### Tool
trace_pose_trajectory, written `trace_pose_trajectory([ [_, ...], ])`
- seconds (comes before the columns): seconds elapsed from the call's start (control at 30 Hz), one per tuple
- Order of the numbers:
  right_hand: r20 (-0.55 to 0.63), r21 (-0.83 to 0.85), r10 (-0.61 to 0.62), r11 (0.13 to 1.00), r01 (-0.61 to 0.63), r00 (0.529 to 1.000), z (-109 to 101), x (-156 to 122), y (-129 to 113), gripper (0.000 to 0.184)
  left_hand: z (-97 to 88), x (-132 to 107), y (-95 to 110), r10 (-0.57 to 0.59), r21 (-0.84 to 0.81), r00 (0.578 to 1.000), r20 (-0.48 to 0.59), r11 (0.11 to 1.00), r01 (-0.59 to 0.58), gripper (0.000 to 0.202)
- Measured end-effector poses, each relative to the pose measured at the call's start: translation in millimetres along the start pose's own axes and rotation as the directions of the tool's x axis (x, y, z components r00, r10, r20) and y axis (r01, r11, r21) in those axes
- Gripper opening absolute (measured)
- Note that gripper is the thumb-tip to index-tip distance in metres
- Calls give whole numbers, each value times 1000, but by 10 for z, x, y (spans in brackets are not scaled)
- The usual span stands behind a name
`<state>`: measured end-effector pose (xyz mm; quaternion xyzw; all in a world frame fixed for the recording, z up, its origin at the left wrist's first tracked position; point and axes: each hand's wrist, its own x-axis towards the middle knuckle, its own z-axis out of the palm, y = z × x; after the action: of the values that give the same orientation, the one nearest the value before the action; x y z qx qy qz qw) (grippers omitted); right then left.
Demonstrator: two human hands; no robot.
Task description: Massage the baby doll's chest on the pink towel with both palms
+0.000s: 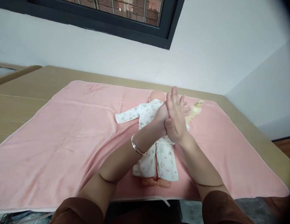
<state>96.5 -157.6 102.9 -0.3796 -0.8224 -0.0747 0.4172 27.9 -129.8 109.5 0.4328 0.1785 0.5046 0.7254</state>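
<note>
My left hand [161, 116], with a silver bangle [136, 146] on its wrist, is pressed palm to palm against my right hand [177, 121]. The right hand's fingers stretch upward and its thumb lies across the left hand. Behind it, the left fingers stick out to the right, partly hidden. Neither hand shows any object in it. Below them lies a baby doll [157, 95] in a white patterned top [147, 110] and matching trousers [167, 160]. My hands and forearms hide part of its body. A pale yellow bottle [195, 110] sits just right of the hands, partly covered by fingers.
A pink blanket [53, 133] with a few folds covers most of the wooden table [65, 73]. Behind the table is a white wall [196, 62] with a dark-framed window [135, 29]. The blanket hangs to the table's near edge.
</note>
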Motion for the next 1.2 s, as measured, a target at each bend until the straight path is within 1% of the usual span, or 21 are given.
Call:
trace_pose_trajectory([
  [0.03,29,24,-22,999,21,999,68,-7,-26,70,-29,-27,168,-69,-98,997,31,993,72,70],
  [0.07,58,52,-44,998,41,997,132,-21,-66,74,-73,-49,324,-137,-152,989,52,978,143,73],
  [0.1,80,82,-64,995,58,995,188,-39,-116,78,-129,-61,458,-153,-181,987,47,971,159,73],
  [0.17,109,136,-81,989,65,991,266,-75,-215,80,-270,-45,632,-138,-170,990,0,976,136,71],
  [0.23,119,182,-58,983,35,991,301,-98,-259,74,-420,32,659,-107,-132,990,-90,987,94,68],
  [0.3,114,215,23,975,-47,993,318,-103,-201,66,-551,153,571,-57,-50,975,-215,998,47,64],
  [0.37,102,234,162,955,-182,982,360,-98,-28,59,-644,282,441,3,61,946,-325,998,18,60],
  [0.4,98,238,237,937,-254,967,400,-95,92,56,-676,339,384,35,119,930,-366,993,10,56],
  [0.47,53,216,371,902,-374,927,514,-92,365,53,-718,421,305,128,234,911,-393,972,-35,49],
  [0.5,50,183,408,894,-410,912,582,-94,501,52,-734,448,282,185,291,898,-399,954,-67,45],
  [0.53,71,132,415,897,-421,907,651,-98,627,49,-752,469,263,246,349,882,-402,932,-100,40],
  [0.6,169,10,327,943,-333,930,772,-116,821,41,-805,502,211,351,465,841,-411,874,-138,31],
  [0.63,218,-45,287,958,-284,933,819,-129,883,38,-845,518,167,390,525,824,-411,840,-137,28],
  [0.7,244,-105,255,966,-236,935,881,-161,943,36,-946,548,38,437,644,811,-389,759,-100,23],
  [0.8,185,-140,295,952,-272,938,916,-213,926,38,-1117,564,-222,443,798,843,-306,602,-26,25],
  [0.87,124,-168,355,928,-333,927,923,-248,894,39,-1209,547,-379,458,841,854,-245,538,-47,28],
  [0.97,24,-229,433,880,-417,901,937,-302,864,39,-1291,504,-520,510,861,839,-190,497,-107,32],
  [1.03,0,-249,413,882,-400,911,947,-337,862,38,-1314,481,-560,529,857,824,-203,502,-111,34],
  [1.1,33,-227,340,918,-324,940,942,-359,873,36,-1323,467,-581,531,846,816,-228,524,-104,36],
  [1.13,69,-204,296,939,-277,953,932,-362,883,36,-1325,462,-590,533,840,812,-238,532,-103,37],
  [1.2,161,-160,232,965,-206,959,897,-344,912,36,-1327,454,-608,547,838,802,-239,533,-114,38],
])
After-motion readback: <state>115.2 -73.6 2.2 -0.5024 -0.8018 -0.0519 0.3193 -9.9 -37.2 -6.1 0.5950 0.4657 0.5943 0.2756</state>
